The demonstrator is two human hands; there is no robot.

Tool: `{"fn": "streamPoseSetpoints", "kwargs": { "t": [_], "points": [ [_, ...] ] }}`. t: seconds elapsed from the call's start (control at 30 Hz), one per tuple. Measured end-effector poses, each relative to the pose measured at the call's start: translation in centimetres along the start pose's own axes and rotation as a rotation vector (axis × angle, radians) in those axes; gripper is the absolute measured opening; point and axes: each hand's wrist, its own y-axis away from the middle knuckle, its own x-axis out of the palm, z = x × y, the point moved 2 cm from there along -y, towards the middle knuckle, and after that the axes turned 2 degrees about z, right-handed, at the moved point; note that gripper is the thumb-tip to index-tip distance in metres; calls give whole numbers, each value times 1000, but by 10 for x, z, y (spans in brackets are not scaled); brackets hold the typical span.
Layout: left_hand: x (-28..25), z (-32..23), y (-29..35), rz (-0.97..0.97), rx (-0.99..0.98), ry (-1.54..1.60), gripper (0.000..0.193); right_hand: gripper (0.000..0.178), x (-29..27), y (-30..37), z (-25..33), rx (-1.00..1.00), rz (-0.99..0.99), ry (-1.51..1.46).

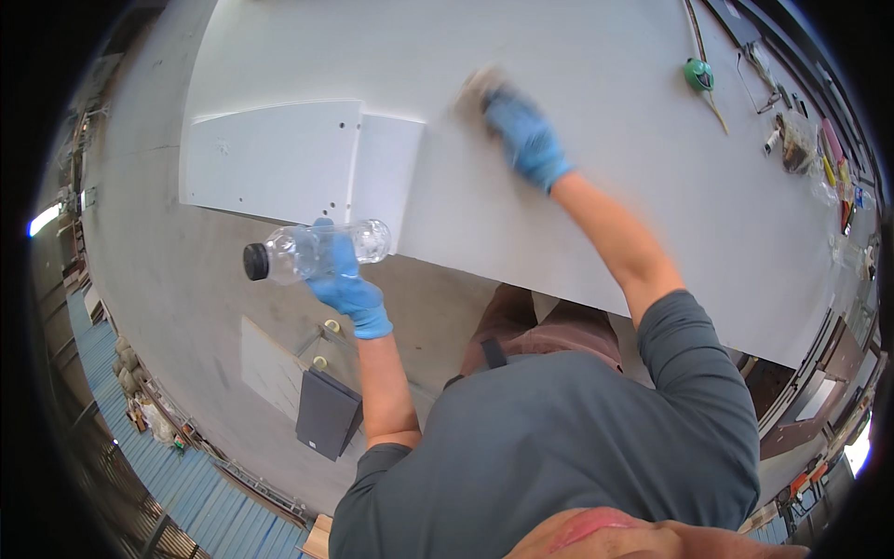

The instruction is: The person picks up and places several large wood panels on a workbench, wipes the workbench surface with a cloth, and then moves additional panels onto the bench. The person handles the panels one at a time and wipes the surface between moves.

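Note:
My left hand (345,279), in a blue glove, is wrapped round a clear plastic bottle (296,253) with a black cap. The bottle lies sideways in my grip, its cap pointing left, just off the near edge of the table. Farther out, my right hand (526,140), also gloved in blue, presses a beige cloth or pad (480,88) onto the grey tabletop (605,121). That pad and the fingers on it are smeared by motion, so its exact kind is unclear.
White panels (270,154) with small holes lie at the table's left. A green tape measure (697,74) sits at the far right, near a plastic bag (799,140) and assorted tools. Dark grey boards (326,415) stand on a wheeled frame below left.

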Motion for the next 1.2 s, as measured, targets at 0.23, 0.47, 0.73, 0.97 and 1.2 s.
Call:
{"fn": "streamPoseSetpoints", "kwargs": {
  "t": [0.23,0.47,0.73,0.97,1.2],
  "points": [
    [55,4,-43,200,161,-37,62,52,-16,117,177,-183,902,-528],
    [95,2,-54,245,187,78,66,50,-146,40,-56,328,-476,-98],
    [98,6,-61,129,80,-14,70,41,-115,-85,-214,252,-432,569],
    [92,3,-58,75,58,-59,73,42,48,-202,-144,-93,74,1],
    [70,2,-52,23,-17,-29,68,48,105,-183,-28,-467,374,-29]
  ]
}}
